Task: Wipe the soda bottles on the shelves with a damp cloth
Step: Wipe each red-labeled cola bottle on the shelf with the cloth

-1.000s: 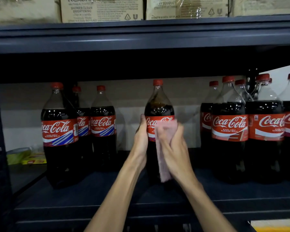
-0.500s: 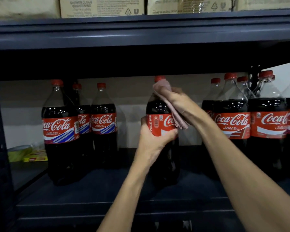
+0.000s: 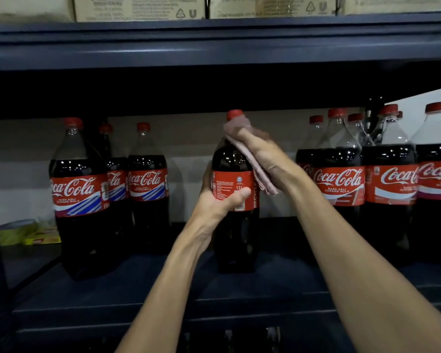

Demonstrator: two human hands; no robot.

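Soda bottle (image 3: 236, 225), rotated by the left grip (image 3: 218, 205) clasping its label (image 3: 231, 186), nears clean as the right grip (image 3: 265, 156) holding the cloth (image 3: 261, 177) climbs from that label toward the cap (image 3: 234, 114)

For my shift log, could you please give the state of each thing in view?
Middle bottle: upright, capped, held.
Cloth: bunched against that bottle's neck.
Left hand: grips the bottle's label.
Right hand: clutches the cloth.
Other bottles: upright, capped, untouched.
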